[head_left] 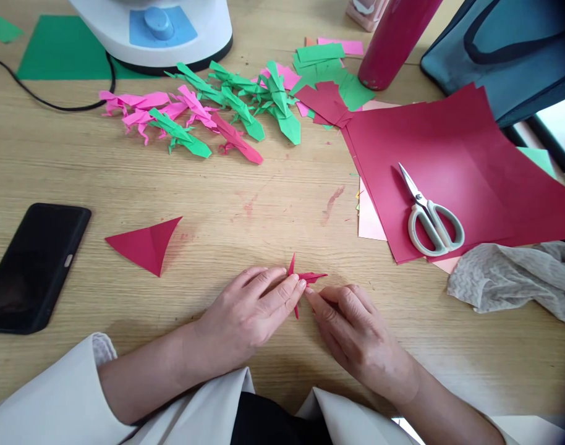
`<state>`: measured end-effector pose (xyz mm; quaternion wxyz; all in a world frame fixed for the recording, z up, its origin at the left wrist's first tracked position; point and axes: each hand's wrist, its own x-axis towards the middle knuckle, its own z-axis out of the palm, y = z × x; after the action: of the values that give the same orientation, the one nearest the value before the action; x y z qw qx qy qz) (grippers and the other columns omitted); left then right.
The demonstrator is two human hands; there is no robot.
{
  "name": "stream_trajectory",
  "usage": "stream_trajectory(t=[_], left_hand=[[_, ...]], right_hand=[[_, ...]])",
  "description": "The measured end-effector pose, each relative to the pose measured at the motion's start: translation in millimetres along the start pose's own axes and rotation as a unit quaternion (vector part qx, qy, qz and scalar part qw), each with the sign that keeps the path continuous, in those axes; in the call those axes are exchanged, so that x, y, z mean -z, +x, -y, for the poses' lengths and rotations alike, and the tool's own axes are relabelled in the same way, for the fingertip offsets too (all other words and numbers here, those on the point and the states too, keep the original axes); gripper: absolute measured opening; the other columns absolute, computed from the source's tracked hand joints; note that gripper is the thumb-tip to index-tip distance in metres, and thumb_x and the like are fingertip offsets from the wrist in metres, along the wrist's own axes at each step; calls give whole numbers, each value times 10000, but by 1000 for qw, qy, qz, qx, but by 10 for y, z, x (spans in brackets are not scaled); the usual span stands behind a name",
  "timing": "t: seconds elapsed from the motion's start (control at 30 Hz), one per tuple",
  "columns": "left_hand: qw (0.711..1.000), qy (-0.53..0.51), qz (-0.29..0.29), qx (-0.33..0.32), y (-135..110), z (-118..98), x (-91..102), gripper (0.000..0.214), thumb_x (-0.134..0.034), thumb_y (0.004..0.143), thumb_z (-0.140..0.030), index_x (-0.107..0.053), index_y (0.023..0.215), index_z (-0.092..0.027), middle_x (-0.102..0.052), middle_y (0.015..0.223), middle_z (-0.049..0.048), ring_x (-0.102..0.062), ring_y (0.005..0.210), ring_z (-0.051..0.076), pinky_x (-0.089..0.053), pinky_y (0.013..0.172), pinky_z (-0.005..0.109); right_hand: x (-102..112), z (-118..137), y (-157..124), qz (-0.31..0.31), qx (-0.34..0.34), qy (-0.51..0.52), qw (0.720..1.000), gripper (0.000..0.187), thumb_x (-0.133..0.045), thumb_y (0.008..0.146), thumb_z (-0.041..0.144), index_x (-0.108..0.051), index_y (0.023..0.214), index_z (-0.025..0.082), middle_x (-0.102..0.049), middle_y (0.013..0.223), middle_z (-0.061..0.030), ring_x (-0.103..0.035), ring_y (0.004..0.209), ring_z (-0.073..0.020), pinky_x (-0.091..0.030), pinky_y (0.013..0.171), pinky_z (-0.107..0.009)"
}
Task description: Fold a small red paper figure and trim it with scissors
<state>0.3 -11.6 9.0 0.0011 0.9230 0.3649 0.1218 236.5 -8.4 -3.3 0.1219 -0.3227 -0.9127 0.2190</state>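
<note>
A small, partly folded dark red paper figure [305, 278] lies on the wooden table near the front edge. My left hand [250, 315] rests on it from the left, fingers together and pressing its left part flat. My right hand [356, 334] comes in from the right, its fingertips pinching the figure's right side. Most of the paper is hidden under my fingers. A folded red paper triangle [146, 246] lies apart, to the left of my hands.
A black phone [32, 266] lies at the left. Several pink and green folded figures [203, 111] sit at the back near a white appliance base [157, 31]. Red sheets [458, 161] with white scissors [431, 216], a grey cloth [518, 278] and a red bottle [394, 37] are at the right.
</note>
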Motion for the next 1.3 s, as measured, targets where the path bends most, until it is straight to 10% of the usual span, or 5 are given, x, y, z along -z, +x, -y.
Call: stream_trajectory(t=[0.83, 1.3], left_hand=[[999, 28, 28, 10, -67, -42, -103, 433, -347, 978, -102, -474, 1392, -86, -509, 1443, 132, -367, 1411, 261, -281, 1175, 493], [979, 113, 35, 164, 123, -543, -179, 341, -513, 932, -159, -592, 1257, -91, -625, 1109, 111, -577, 1031, 237, -456, 969, 417]], right_hand=[[31, 89, 40, -46, 8, -205, 978, 360, -503, 974, 292, -579, 1290, 138, -614, 1112, -126, -522, 906, -249, -433, 724, -392], [-26, 189, -32, -153, 33, -123, 980, 358, -474, 968, 127, -522, 1322, 123, -613, 1209, -143, -561, 1011, -242, -470, 858, -406]])
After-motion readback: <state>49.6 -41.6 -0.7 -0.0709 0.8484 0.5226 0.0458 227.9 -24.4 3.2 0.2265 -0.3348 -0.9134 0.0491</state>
